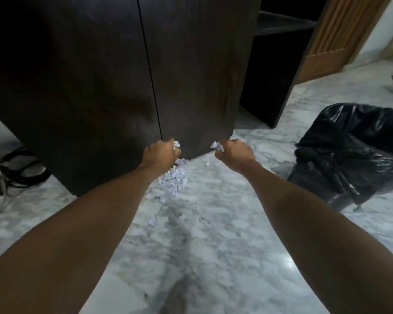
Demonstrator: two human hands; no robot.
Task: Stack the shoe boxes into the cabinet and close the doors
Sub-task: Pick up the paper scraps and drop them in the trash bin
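Both fists grip crumpled paper scraps point(173, 180) at the cabinet's point(191, 75) base, twelve o'clock: left hand point(160, 154), right hand point(234, 150), likely clearing litter.

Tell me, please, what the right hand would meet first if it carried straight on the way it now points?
Most likely the dark cabinet door: the right hand, gripping crumpled paper, points at its bottom edge, though depth is unclear.
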